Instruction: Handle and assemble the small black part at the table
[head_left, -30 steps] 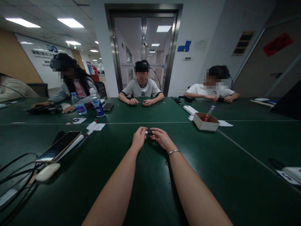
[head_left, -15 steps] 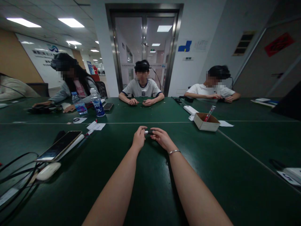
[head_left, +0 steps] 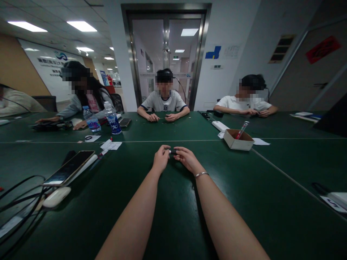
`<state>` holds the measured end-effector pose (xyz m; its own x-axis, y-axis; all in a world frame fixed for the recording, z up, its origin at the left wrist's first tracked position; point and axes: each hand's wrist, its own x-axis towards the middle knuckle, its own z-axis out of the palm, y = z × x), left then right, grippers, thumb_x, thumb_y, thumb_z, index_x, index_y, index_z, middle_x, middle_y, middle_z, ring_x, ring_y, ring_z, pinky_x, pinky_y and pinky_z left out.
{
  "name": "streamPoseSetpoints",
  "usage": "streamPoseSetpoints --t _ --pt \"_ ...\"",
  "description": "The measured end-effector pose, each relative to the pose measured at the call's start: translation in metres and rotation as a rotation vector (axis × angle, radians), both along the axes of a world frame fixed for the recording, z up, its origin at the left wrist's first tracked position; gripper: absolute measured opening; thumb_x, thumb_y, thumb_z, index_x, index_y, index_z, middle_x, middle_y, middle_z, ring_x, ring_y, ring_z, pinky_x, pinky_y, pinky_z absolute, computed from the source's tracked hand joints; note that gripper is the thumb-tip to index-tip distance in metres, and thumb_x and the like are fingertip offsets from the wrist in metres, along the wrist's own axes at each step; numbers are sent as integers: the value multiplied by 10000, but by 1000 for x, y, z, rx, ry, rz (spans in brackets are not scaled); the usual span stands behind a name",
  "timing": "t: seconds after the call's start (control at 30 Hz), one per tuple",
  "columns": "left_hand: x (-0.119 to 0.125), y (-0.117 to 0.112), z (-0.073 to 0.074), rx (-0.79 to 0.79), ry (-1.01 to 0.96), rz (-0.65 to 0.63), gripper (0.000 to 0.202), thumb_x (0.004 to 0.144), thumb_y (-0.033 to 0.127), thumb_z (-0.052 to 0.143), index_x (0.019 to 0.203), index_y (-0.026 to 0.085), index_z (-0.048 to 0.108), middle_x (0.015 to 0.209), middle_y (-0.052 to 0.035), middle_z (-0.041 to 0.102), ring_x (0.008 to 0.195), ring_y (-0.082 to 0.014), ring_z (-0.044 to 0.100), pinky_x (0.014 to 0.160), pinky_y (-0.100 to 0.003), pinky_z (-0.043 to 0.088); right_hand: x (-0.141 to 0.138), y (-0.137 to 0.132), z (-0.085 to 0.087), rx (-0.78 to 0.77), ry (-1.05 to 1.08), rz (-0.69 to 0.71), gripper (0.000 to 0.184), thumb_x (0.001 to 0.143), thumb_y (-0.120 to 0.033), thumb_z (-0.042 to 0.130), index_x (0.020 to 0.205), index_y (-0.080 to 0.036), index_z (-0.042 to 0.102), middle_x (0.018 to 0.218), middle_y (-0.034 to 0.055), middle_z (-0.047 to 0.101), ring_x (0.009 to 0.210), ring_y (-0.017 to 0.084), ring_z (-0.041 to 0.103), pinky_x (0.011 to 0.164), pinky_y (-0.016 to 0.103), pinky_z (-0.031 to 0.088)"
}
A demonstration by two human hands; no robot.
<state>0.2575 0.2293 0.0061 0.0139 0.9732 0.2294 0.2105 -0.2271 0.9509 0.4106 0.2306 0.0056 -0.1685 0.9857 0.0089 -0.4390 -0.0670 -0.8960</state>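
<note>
The left hand (head_left: 161,159) pinches the silvery end of a small black object (head_left: 172,152), and the right hand (head_left: 187,159) pinches its dark end, so it sits level between the two, over the green bench (head_left: 173,216). A silver bracelet (head_left: 202,174) circles the right wrist. Off to the right stands an open box (head_left: 238,143) with a red tube (head_left: 242,130) leaning in it; a phone (head_left: 69,169) lies well to the left

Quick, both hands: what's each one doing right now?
Left hand: closed, holding the silver end of a small black-and-silver object.
Right hand: closed, holding its black end.
</note>
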Motion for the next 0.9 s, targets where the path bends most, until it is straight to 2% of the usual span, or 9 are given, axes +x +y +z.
streamPoseSetpoints --t 0.1,0.27,0.4,0.57,0.7,0.83,0.9 --pt "0 0 0 -14 -6 -4 253 853 349 435 960 195 605 602 27 518 507 -97 475 491 -194 357 0 0 0 -4 -4 0 222 685 -145 724 903 -150 685 756 42 680 650 141 655 622 229 528" --pt "0 2 -3 3 -11 23 235 826 284 465 1006 208 595 652 28 539 511 -90 475 495 -191 360 0 0 0 -11 9 -1 214 683 -129 700 896 -147 687 748 38 680 630 134 652 613 222 527" --pt "0 2 -2 5 0 14 259 862 373 442 959 197 606 610 23 520 518 -101 478 494 -197 354 0 -1 1 -9 5 1 208 680 -130 705 886 -151 684 752 37 681 643 141 657 618 224 530" --pt "-1 0 0 7 8 46 238 823 269 483 1021 207 600 749 4 567 550 -92 491 519 -200 375 0 -2 2 -5 -1 2 208 689 -143 723 891 -153 674 750 41 679 645 138 655 631 230 536" --pt "-2 0 0 -22 2 25 248 854 332 458 1003 195 602 681 6 539 558 -107 491 509 -199 368 0 -2 2 -15 -3 -5 206 686 -137 718 887 -149 673 725 31 668 638 138 654 619 224 536" --pt "-1 0 -1 3 9 24 238 831 271 475 1025 204 594 727 9 555 556 -94 484 519 -192 371 1 -2 3 -14 -17 -3 196 695 -139 714 885 -161 670 742 31 668 648 144 655 621 236 537" --pt "-1 0 -1 16 0 8 231 839 278 469 1016 201 597 687 17 543 550 -94 482 522 -190 370 1 -2 3 2 -35 8 209 695 -159 723 895 -166 664 755 32 663 668 149 655 635 245 536"
